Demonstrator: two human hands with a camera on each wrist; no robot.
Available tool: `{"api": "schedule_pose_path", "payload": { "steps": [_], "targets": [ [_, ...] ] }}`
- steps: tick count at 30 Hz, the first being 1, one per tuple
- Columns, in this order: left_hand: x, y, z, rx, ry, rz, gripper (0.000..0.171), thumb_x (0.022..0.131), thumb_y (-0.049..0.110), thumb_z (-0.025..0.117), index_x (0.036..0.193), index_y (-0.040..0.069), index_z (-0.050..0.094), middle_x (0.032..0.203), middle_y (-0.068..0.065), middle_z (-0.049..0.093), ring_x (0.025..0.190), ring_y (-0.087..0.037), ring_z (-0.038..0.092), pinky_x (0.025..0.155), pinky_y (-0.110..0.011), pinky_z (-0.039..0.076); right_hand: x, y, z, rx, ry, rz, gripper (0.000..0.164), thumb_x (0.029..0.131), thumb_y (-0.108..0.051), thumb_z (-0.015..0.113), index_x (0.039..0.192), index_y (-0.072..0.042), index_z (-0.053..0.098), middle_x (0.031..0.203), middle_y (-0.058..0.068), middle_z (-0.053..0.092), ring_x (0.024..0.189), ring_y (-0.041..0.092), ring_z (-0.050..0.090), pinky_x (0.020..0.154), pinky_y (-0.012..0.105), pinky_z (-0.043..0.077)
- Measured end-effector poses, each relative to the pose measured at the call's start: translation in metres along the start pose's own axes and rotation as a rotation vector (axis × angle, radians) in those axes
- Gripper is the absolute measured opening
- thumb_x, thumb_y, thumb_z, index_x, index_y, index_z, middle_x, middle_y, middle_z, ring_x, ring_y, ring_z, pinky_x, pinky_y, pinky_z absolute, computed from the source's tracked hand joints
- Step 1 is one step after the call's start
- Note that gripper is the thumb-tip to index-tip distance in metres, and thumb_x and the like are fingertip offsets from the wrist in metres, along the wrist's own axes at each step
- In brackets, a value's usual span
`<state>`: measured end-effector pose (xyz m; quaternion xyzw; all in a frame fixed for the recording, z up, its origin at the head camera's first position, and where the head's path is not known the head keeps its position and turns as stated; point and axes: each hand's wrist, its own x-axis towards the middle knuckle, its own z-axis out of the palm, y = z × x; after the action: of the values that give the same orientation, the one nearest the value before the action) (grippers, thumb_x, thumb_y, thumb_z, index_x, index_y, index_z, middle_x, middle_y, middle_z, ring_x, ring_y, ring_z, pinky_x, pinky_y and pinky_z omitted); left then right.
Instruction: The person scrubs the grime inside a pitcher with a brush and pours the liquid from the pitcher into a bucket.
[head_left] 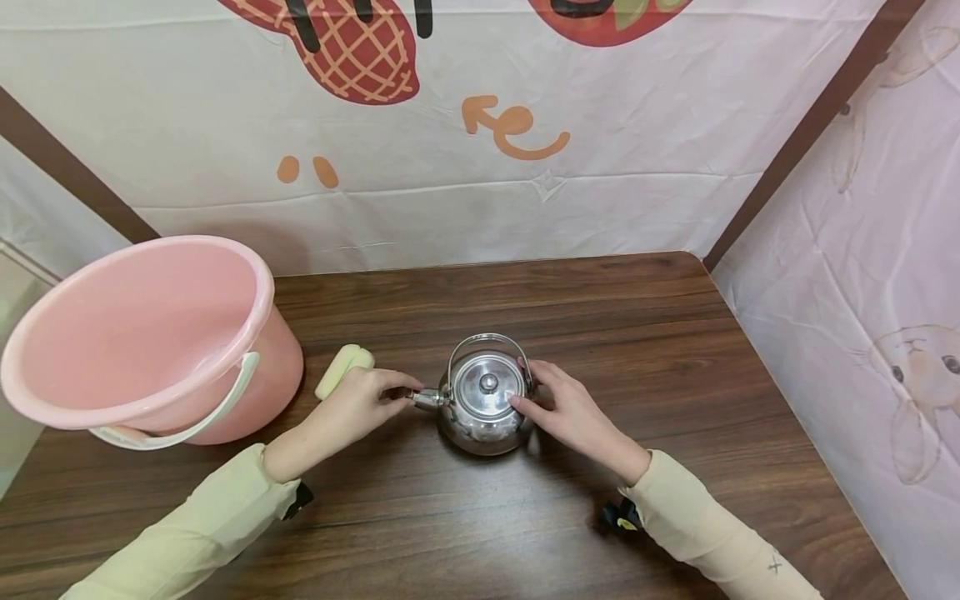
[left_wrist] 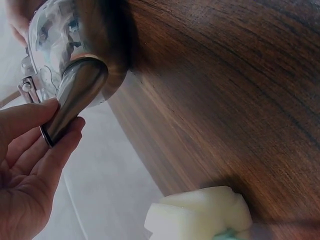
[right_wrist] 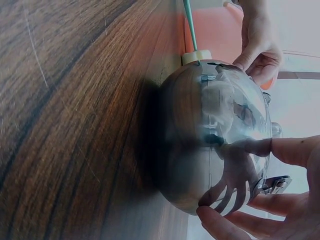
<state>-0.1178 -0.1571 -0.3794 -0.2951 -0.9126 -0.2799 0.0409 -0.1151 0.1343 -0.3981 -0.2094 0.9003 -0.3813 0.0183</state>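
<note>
A shiny steel kettle (head_left: 487, 433) with a lid and a raised hoop handle stands on the wooden table, its spout to the left. Thumb and fingers of my left hand (head_left: 352, 408) pinch the spout (left_wrist: 80, 90) near its tip. On the opposite side, my right hand (head_left: 573, 412) holds the round body, thumb by the lid's edge and fingers round the far side. Behind my left hand lies a pale yellow sponge (left_wrist: 200, 212). A thin green stick (right_wrist: 190, 25), seen in the right wrist view, runs to the sponge and looks like its handle.
A large pink bucket (head_left: 288, 367) with a white handle (head_left: 225, 408) stands at the left of the table (head_left: 637, 317). Printed cloth (head_left: 450, 217) hangs along the back edge and the right side.
</note>
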Motion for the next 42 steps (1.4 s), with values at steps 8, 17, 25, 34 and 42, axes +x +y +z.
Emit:
{"api": "schedule_pose_path", "payload": {
  "steps": [8,17,25,34,42],
  "targets": [
    [0.001,0.000,0.001,0.004,-0.009,0.004,0.019,0.073,-0.002,0.068,0.090,0.004,0.070,0.080,-0.002,0.068,0.066,-0.006,0.055,0.057,-0.023,0.046,-0.001,0.000,0.000,0.011,-0.006,0.008,0.051,0.085,-0.035,0.062,0.128,-0.010,0.051,0.125,0.004,0.052,0.116,0.019,0.048,0.096,0.040,0.037],
    [0.003,0.000,0.004,0.007,0.006,0.015,0.019,0.072,-0.002,0.069,0.089,0.005,0.070,0.079,-0.002,0.068,0.065,-0.005,0.055,0.057,-0.024,0.047,0.000,0.000,0.000,-0.011,0.005,-0.008,0.050,0.085,-0.033,0.062,0.127,-0.008,0.051,0.124,0.006,0.053,0.115,0.020,0.049,0.096,0.040,0.037],
    [0.004,0.001,0.004,0.005,-0.016,0.017,0.016,0.073,0.000,0.070,0.088,0.004,0.070,0.080,-0.003,0.069,0.067,-0.006,0.057,0.058,-0.025,0.048,-0.002,0.000,0.001,-0.030,-0.008,0.009,0.057,0.082,-0.037,0.063,0.130,-0.008,0.049,0.128,0.009,0.050,0.118,0.023,0.047,0.097,0.042,0.036],
    [0.004,0.000,0.005,-0.002,-0.013,0.022,0.016,0.072,0.000,0.070,0.087,0.004,0.070,0.080,-0.003,0.069,0.068,-0.006,0.059,0.059,-0.023,0.048,-0.004,-0.001,0.004,-0.048,-0.036,0.036,0.078,0.073,-0.042,0.072,0.134,-0.004,0.042,0.133,0.014,0.043,0.123,0.027,0.042,0.099,0.044,0.034],
    [0.005,0.001,0.005,0.006,-0.020,0.019,0.015,0.072,0.000,0.070,0.087,0.005,0.070,0.080,-0.002,0.069,0.068,-0.006,0.058,0.059,-0.023,0.048,-0.005,0.002,0.011,-0.007,-0.026,-0.001,0.093,0.064,-0.042,0.079,0.136,-0.003,0.035,0.133,0.013,0.041,0.122,0.025,0.041,0.100,0.042,0.034]
  ]
}}
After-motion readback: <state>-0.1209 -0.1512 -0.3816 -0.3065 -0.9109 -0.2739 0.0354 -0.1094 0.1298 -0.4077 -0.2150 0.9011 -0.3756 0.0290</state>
